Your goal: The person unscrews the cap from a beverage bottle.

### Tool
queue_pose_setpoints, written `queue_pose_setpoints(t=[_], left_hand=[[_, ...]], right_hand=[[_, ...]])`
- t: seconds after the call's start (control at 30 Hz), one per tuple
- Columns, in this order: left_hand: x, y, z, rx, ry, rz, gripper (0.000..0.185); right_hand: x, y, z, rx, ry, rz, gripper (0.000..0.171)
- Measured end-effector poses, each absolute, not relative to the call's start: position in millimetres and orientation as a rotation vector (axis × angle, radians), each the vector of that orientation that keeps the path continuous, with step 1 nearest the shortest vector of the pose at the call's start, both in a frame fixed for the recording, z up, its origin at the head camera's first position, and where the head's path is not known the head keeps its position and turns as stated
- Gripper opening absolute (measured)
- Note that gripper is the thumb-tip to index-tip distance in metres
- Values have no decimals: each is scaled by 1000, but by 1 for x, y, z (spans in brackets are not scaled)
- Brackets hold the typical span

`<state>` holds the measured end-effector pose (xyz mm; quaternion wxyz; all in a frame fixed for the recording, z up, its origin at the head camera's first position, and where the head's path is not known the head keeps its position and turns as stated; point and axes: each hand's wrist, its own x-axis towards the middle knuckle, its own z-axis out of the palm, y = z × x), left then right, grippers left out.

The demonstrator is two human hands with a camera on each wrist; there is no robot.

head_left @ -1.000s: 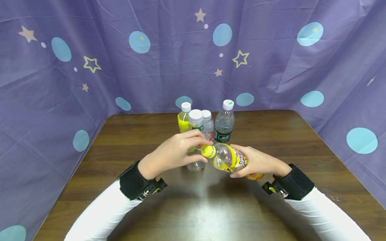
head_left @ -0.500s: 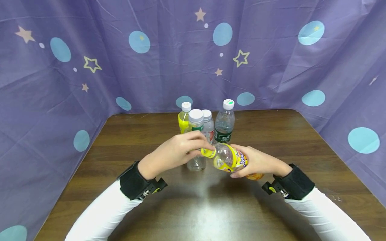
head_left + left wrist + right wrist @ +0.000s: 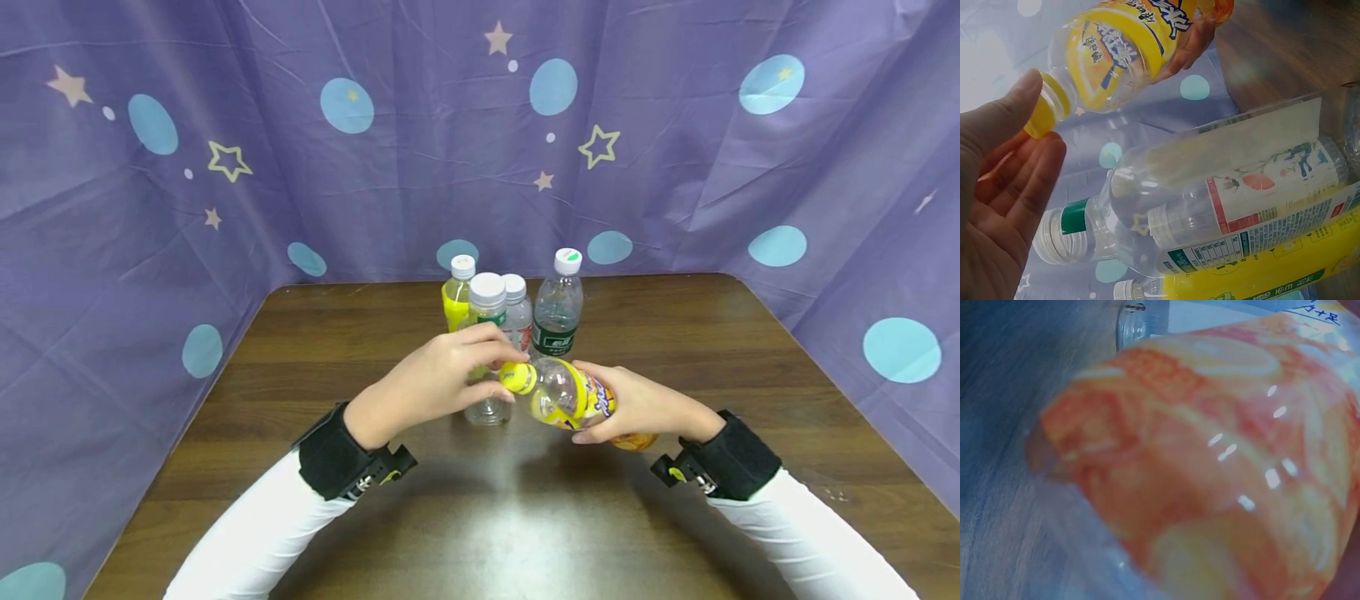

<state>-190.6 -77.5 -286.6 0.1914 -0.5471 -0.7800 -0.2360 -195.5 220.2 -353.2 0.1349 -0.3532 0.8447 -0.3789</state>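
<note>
A clear bottle with a yellow label (image 3: pixel 558 390) lies tilted in the air over the table, its yellow cap (image 3: pixel 517 377) pointing left. My right hand (image 3: pixel 592 402) grips its body from the right, fingers curled under it. My left hand (image 3: pixel 504 375) pinches the cap between thumb and fingers. In the left wrist view the thumb lies on the bottle's neck and the fingers touch the cap (image 3: pixel 1035 124); the right hand's fingers (image 3: pixel 1192 42) show behind the label (image 3: pixel 1116 50). The right wrist view is filled by the bottle's orange lower end (image 3: pixel 1210 475).
Behind the hands stands a cluster of bottles: a yellow one (image 3: pixel 454 304), two clear white-capped ones (image 3: pixel 487 310) (image 3: pixel 517 315) and a taller water bottle with a green label (image 3: pixel 558 310). The brown wooden table (image 3: pixel 690 333) is walled by a purple star-print cloth (image 3: pixel 300 167).
Half a second ago my left fingers covered more of the yellow cap; now they have drawn back and the cap shows again. The bottle and right hand have barely moved.
</note>
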Motion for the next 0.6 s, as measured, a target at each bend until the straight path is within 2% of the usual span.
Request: queue_pose_setpoints(t=[0.17,0.37,0.6], left_hand=[[-191,-79,-286,-1592,-2118,-676,46],[-193,-81,-287,-1602,-2063,-668,36],[-194,-80,-287,-1594,-2069,-668,34]], right_hand=[[-195,220,-351,-1010,2443,-1105,67],[-196,218,-349,-997,2432,-1112,68],[-197,218,-351,-989,2414,-1125,67]])
